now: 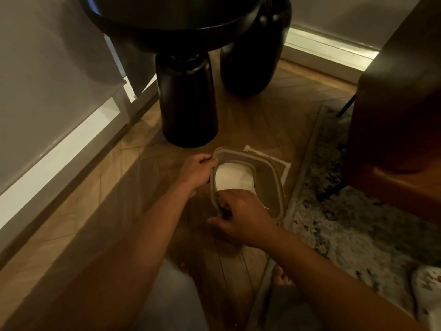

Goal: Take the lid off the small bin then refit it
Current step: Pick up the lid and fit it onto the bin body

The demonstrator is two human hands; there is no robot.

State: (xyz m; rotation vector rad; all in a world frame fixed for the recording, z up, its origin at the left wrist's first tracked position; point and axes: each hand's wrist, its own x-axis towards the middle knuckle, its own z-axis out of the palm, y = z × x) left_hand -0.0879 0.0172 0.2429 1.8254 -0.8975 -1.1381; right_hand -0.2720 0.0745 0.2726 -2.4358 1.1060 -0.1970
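Note:
A taupe, ring-shaped lid [269, 185] with rounded corners sits low over the wooden floor, and the bin body under it is hidden. A white surface [232, 177] shows through the lid's opening. My left hand [198, 170] grips the lid's left rim, fingers curled over the edge. At the near rim, my right hand [243, 216] holds the lid with its fingers tucked under. Behind and to the right a white-edged brown corner [284, 167] peeks out; I cannot tell whether it is the bin.
A black round table stands just beyond, one thick leg [188, 103] close to the lid and another [253, 56] further back. A mottled rug [353, 225] and brown furniture [393, 103] lie to the right, a white skirting board [59, 144] to the left. Bare toes [281, 275] show below.

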